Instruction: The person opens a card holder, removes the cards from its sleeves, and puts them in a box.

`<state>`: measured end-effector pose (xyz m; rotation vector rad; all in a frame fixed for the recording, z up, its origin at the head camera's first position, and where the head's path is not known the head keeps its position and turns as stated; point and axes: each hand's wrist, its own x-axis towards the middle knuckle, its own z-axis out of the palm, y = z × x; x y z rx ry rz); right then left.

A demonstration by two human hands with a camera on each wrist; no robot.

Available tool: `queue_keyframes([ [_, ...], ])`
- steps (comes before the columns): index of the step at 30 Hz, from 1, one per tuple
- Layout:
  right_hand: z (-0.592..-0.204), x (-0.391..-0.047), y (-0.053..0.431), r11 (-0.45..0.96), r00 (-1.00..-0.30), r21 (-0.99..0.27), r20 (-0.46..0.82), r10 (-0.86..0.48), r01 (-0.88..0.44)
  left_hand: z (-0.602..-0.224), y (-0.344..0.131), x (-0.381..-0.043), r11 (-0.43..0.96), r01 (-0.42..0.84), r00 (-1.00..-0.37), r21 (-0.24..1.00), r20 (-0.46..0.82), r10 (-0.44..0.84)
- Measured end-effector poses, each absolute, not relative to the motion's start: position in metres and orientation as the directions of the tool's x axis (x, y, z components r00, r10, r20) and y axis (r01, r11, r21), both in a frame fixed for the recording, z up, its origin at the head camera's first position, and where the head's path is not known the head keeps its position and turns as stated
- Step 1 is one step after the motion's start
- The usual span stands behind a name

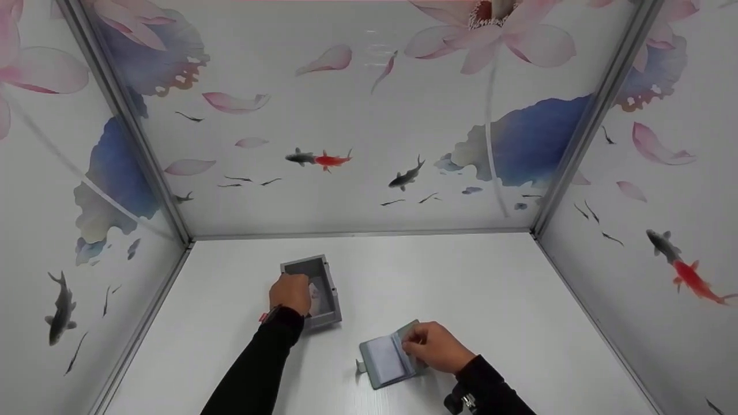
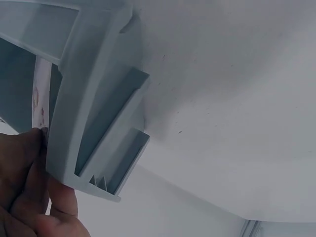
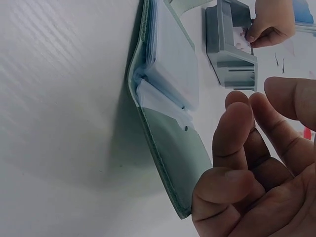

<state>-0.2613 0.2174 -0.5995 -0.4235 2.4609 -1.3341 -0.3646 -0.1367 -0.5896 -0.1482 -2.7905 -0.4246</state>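
My left hand (image 1: 290, 293) reaches over the near-left side of a small grey plastic bin (image 1: 333, 291). In the left wrist view, its thumb and fingertips pinch the end of a pale printed card (image 2: 41, 96) inside the bin, with one finger under the bin's rim. A pale green card holder (image 1: 383, 358) lies spread on the table, its clear plastic sleeves (image 3: 173, 59) showing. Over its right cover is my right hand (image 1: 439, 346), fingers loosely bent and thumb apart from them. One fingertip is right at the cover's edge in the right wrist view.
The white table (image 1: 461, 276) is enclosed by printed panels with flowers and fish at the back (image 1: 346, 115) and both sides. Metal frame posts (image 1: 127, 121) stand at the corners. The holder's strap (image 1: 361, 366) sticks out on its left.
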Motion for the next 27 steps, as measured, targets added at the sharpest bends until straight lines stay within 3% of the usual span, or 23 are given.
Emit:
queue_keyframes([
  [13,-0.601,-0.261,0.213,0.543,-0.909,-0.832,-0.134,-0.395,-0.113,-0.583,-0.14,-0.358,0.939,0.17,-0.946,0.297,0.316,0.072],
  [27,-0.603,-0.256,0.185,0.653,-0.914,-0.735,-0.118,-0.388,-0.182,-0.565,-0.125,-0.337,0.896,0.316,-0.883,0.312,0.441,0.158],
])
